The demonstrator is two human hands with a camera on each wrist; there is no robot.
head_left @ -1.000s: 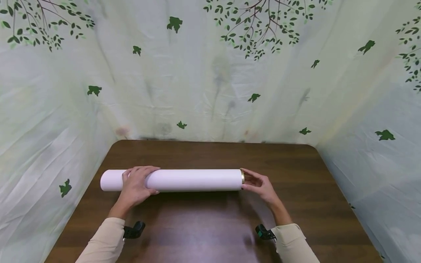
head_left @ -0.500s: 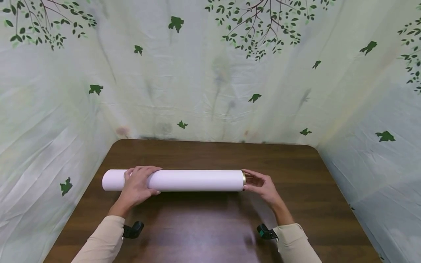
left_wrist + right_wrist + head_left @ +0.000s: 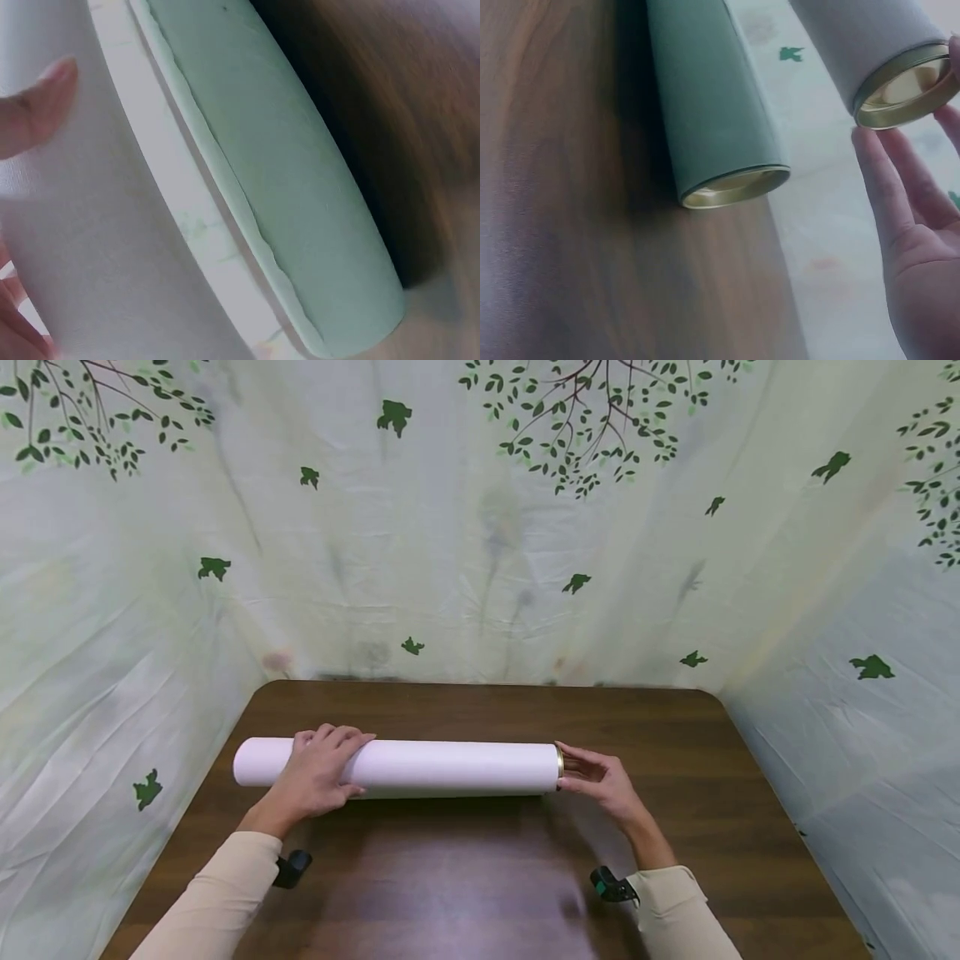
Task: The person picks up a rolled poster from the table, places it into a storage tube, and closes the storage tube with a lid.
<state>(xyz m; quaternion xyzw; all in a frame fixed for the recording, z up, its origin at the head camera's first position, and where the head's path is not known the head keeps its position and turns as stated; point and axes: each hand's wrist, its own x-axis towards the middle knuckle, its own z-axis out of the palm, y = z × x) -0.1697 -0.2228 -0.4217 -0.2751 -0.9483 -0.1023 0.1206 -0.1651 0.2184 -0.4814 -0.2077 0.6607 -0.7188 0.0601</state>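
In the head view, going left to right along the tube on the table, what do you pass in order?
White cap end of the tube → left hand laid over it → bare white tube body → gold metal rim → right hand at that end.

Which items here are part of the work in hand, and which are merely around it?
In hand:
- white tube, lying on the table
- its gold end rim
- left hand, resting over the tube
- right hand, at the rim end

Merely around:
- wooden table
- leaf-print backdrop
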